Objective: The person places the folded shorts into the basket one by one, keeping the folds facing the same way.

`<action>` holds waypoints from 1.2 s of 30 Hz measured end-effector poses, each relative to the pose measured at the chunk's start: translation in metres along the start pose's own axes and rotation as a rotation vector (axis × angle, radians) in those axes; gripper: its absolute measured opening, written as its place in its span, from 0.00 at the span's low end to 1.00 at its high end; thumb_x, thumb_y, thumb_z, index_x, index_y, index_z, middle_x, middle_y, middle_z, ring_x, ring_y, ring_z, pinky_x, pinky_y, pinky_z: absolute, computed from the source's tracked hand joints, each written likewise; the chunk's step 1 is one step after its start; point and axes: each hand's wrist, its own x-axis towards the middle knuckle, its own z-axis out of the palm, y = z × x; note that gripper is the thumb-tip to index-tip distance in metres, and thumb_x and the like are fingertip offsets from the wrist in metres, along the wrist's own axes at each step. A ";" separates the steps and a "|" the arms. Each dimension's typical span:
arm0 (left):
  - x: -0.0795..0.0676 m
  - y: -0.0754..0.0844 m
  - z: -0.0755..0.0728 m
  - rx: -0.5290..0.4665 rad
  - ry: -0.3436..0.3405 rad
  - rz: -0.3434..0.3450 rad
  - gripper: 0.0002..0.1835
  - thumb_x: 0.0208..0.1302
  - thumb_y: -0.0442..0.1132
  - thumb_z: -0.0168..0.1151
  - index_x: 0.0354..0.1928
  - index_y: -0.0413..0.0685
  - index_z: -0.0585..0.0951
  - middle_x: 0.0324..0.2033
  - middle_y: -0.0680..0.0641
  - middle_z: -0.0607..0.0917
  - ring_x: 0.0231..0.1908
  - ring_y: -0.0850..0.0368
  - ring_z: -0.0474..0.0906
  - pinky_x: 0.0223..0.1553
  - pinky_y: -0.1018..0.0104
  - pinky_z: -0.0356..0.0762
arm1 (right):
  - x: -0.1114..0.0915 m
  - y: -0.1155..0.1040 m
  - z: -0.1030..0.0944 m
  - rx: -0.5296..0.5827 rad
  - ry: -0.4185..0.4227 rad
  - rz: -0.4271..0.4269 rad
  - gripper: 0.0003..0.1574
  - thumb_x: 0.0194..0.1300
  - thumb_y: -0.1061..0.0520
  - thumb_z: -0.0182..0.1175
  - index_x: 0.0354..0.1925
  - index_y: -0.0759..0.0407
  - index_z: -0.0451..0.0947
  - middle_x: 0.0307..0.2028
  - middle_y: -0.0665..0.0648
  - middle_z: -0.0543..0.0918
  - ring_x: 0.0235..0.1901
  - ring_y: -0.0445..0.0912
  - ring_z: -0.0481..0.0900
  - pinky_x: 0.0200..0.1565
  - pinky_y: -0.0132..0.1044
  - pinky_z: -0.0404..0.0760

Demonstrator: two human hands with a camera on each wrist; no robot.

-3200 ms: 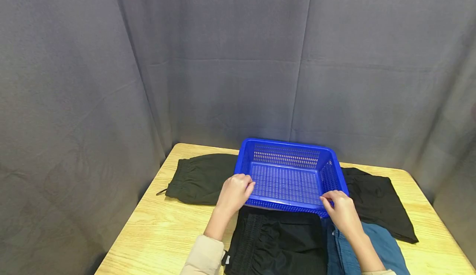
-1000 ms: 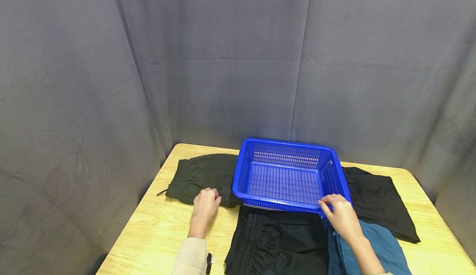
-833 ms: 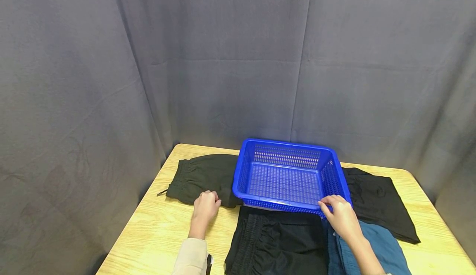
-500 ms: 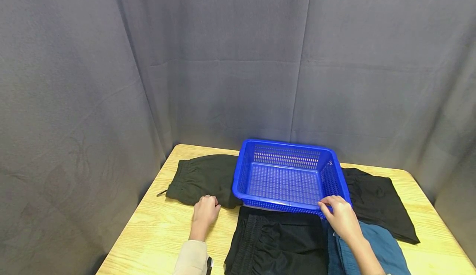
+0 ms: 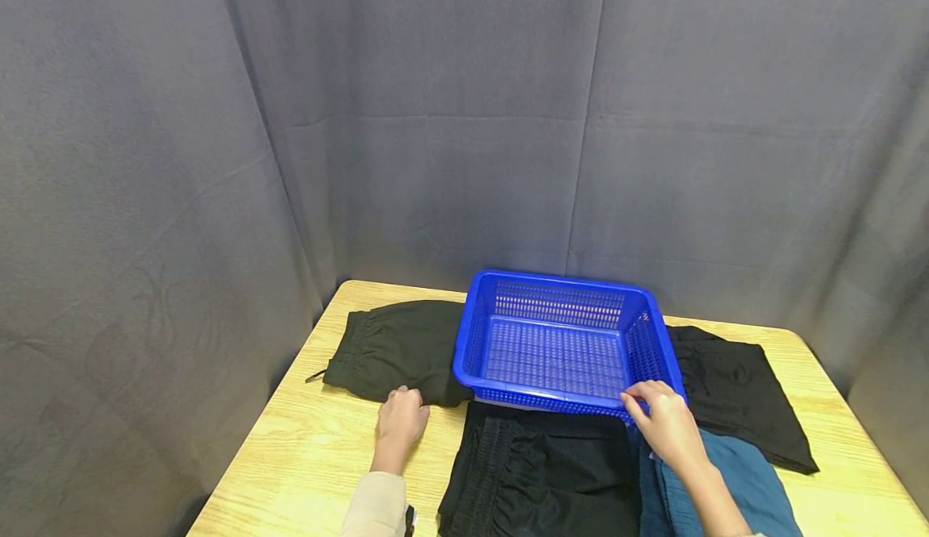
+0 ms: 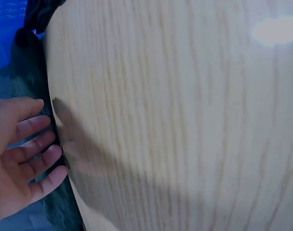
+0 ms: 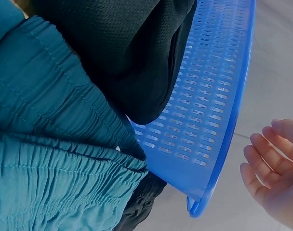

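Note:
In the head view my left hand (image 5: 402, 420) is at the front edge of a dark green pair of elastic-waist shorts (image 5: 399, 351). The left wrist view shows that hand (image 6: 21, 159) with loosely bent fingers and nothing between them. My right hand (image 5: 664, 420) hovers by the front right corner of a blue plastic basket (image 5: 569, 398). Seen from the right wrist, the hand (image 7: 276, 168) is apart from the basket rim (image 7: 235, 120), its fingers relaxed around nothing. No clothing shows inside the basket.
Black elastic-waist bottoms (image 5: 544, 472) lie in front of the basket, beside a teal-blue garment (image 5: 747, 480). Another black garment (image 5: 740, 400) lies right of the basket. Grey curtains (image 5: 464, 118) hang behind the wooden table (image 5: 290, 448).
My left hand has left the basket's front left corner, moved left to the green shorts, then drifted slightly towards me. The right hand has stayed by the basket's right corner.

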 end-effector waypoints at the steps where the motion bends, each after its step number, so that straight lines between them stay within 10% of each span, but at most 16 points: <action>1: 0.000 0.000 0.001 0.004 0.001 -0.006 0.08 0.48 0.36 0.64 0.18 0.41 0.77 0.22 0.41 0.76 0.29 0.42 0.76 0.27 0.51 0.75 | 0.000 0.000 0.000 0.000 0.001 -0.001 0.05 0.55 0.63 0.64 0.30 0.66 0.80 0.30 0.61 0.81 0.34 0.56 0.77 0.39 0.54 0.78; 9: -0.002 0.003 0.001 -0.090 -0.036 -0.124 0.10 0.51 0.35 0.59 0.16 0.41 0.75 0.20 0.43 0.77 0.25 0.45 0.77 0.23 0.54 0.74 | -0.001 0.002 0.002 0.000 0.021 -0.020 0.04 0.53 0.64 0.65 0.28 0.66 0.80 0.29 0.61 0.81 0.32 0.56 0.78 0.37 0.53 0.78; 13: 0.001 0.010 -0.003 -0.391 -0.083 -0.309 0.20 0.54 0.37 0.58 0.09 0.47 0.64 0.10 0.51 0.67 0.13 0.57 0.64 0.13 0.65 0.60 | -0.001 0.003 0.003 -0.005 0.024 -0.030 0.04 0.53 0.65 0.65 0.28 0.67 0.80 0.28 0.61 0.81 0.32 0.56 0.78 0.37 0.52 0.78; 16: 0.006 0.010 0.001 -0.826 -0.138 -0.491 0.15 0.59 0.35 0.53 0.16 0.38 0.71 0.11 0.50 0.70 0.12 0.61 0.66 0.14 0.68 0.68 | -0.001 0.003 0.003 -0.004 0.026 -0.036 0.04 0.53 0.65 0.65 0.28 0.66 0.80 0.28 0.61 0.81 0.32 0.55 0.78 0.37 0.52 0.78; 20: 0.026 -0.027 0.068 -1.435 -0.199 -0.643 0.23 0.64 0.38 0.50 0.46 0.16 0.65 0.32 0.32 0.81 0.28 0.45 0.82 0.32 0.56 0.81 | 0.000 0.003 0.003 -0.005 0.027 -0.043 0.04 0.52 0.64 0.65 0.28 0.66 0.80 0.28 0.61 0.81 0.32 0.55 0.78 0.37 0.52 0.79; 24: 0.054 -0.090 0.175 -1.826 -0.290 -0.647 0.37 0.64 0.45 0.53 0.53 0.13 0.52 0.45 0.24 0.74 0.43 0.35 0.77 0.44 0.47 0.75 | -0.001 0.003 0.004 -0.008 0.018 -0.044 0.04 0.52 0.64 0.65 0.28 0.66 0.80 0.28 0.60 0.81 0.32 0.55 0.78 0.37 0.52 0.79; 28: 0.071 -0.115 0.216 -2.037 -0.258 -0.715 0.41 0.64 0.46 0.52 0.60 0.16 0.46 0.56 0.22 0.63 0.57 0.32 0.64 0.55 0.42 0.63 | -0.001 0.004 0.005 -0.011 0.012 -0.043 0.04 0.52 0.64 0.65 0.28 0.66 0.80 0.28 0.60 0.81 0.31 0.55 0.78 0.36 0.52 0.79; 36: 0.084 -0.129 0.227 -2.227 -0.035 -0.908 0.40 0.62 0.42 0.54 0.67 0.31 0.46 0.65 0.31 0.54 0.65 0.40 0.52 0.61 0.42 0.53 | -0.002 0.002 0.005 -0.015 -0.006 -0.045 0.05 0.53 0.63 0.65 0.28 0.65 0.80 0.28 0.60 0.81 0.31 0.55 0.78 0.36 0.50 0.79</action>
